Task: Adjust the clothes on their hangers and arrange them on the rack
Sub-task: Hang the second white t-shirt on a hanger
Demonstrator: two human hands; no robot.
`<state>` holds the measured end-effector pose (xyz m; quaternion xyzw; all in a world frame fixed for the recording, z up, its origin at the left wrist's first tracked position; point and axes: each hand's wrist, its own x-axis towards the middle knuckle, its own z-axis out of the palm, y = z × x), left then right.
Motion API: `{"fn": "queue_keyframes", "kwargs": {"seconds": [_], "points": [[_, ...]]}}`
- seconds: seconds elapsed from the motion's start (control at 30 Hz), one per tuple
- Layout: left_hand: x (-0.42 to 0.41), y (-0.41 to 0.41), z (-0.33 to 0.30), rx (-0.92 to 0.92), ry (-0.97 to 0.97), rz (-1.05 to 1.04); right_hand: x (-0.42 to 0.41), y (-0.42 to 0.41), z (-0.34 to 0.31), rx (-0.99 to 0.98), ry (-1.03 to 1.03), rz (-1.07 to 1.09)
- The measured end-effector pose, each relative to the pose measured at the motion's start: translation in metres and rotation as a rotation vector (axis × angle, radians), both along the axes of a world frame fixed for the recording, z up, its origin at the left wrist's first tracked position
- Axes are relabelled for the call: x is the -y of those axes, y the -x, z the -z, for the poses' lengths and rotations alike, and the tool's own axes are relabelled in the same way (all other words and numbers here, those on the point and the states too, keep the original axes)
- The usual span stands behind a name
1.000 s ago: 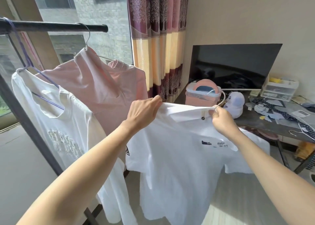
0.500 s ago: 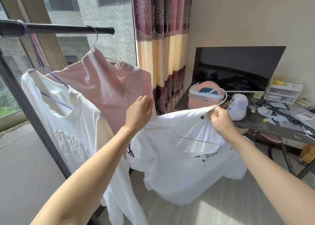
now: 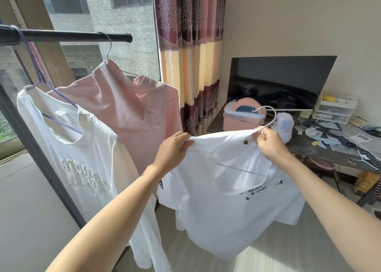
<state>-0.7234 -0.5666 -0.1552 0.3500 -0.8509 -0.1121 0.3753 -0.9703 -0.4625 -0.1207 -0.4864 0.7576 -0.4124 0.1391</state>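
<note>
Shirt (image 3: 222,205), white and soft with small black print and paw marks on its chest, hangs in the air between 2 outstretched bare arms, just right of the rack. Left hand (image 3: 172,151) pinches the shirt's shoulder edge, fingers curled over the cloth with the thumb beneath. Right hand (image 3: 270,142) grips the collar and the base of a thin metal hanger (image 3: 268,117), fingers curled tightly; the hanger's curved hook rises above the knuckles, and its straight bar shows through the neck opening. On the black round rail (image 3: 72,37), a smooth pink top (image 3: 127,106) hangs from a wire hanger, and a white tee (image 3: 82,158) with pale raised stitching hangs from a purple one. Behind stand striped curtains (image 3: 189,55) and a cluttered desk (image 3: 309,148).
</note>
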Motion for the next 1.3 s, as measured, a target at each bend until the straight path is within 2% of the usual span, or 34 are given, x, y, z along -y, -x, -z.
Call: {"fn": "queue_keyframes", "kwargs": {"seconds": [0.13,0.27,0.37,0.47,0.53,0.6,0.63,0.7,0.77,0.8,0.9,1.03,1.1,1.2,1.3], "points": [[0.003,-0.005,-0.008,-0.15,-0.218,-0.031,-0.01,-0.001,0.0,-0.028,-0.057,-0.122],[0.003,-0.009,-0.009,-0.107,-0.225,-0.131,-0.013,-0.007,0.005,-0.062,0.025,-0.126],[0.005,-0.008,-0.009,0.029,-0.33,-0.234,-0.011,-0.012,-0.002,-0.014,0.147,-0.122],[0.006,-0.007,-0.008,0.111,-0.406,-0.208,-0.01,-0.013,-0.007,0.029,0.18,-0.131],[0.002,-0.009,-0.008,0.01,-0.308,-0.208,-0.009,-0.013,-0.005,0.028,0.184,-0.132],[-0.006,-0.009,-0.008,-0.08,-0.171,-0.084,-0.008,-0.011,-0.003,0.02,0.192,-0.112],[-0.014,-0.007,-0.009,-0.041,-0.11,0.014,-0.006,-0.011,-0.002,0.018,0.196,-0.098],[-0.025,0.002,-0.005,0.182,0.02,0.127,-0.001,-0.011,-0.002,0.042,0.203,-0.072],[-0.028,0.013,0.005,0.33,0.164,0.09,0.004,-0.011,-0.001,0.089,0.184,-0.06],[-0.028,0.018,0.009,0.309,0.208,0.062,0.006,-0.01,0.0,0.103,0.173,-0.061],[-0.028,0.028,0.01,0.151,0.189,0.023,0.002,-0.011,0.001,0.134,0.213,-0.098],[-0.02,0.024,0.01,0.089,0.144,-0.076,-0.016,-0.001,0.016,0.182,0.307,-0.043],[-0.017,0.021,0.008,0.061,0.079,-0.128,-0.025,0.015,0.037,0.091,0.241,0.098],[-0.012,0.018,0.006,0.021,-0.029,-0.222,-0.032,0.039,0.058,-0.057,0.034,0.319],[-0.004,0.018,0.005,0.001,-0.1,-0.294,-0.032,0.051,0.064,0.034,0.033,0.364]]}}
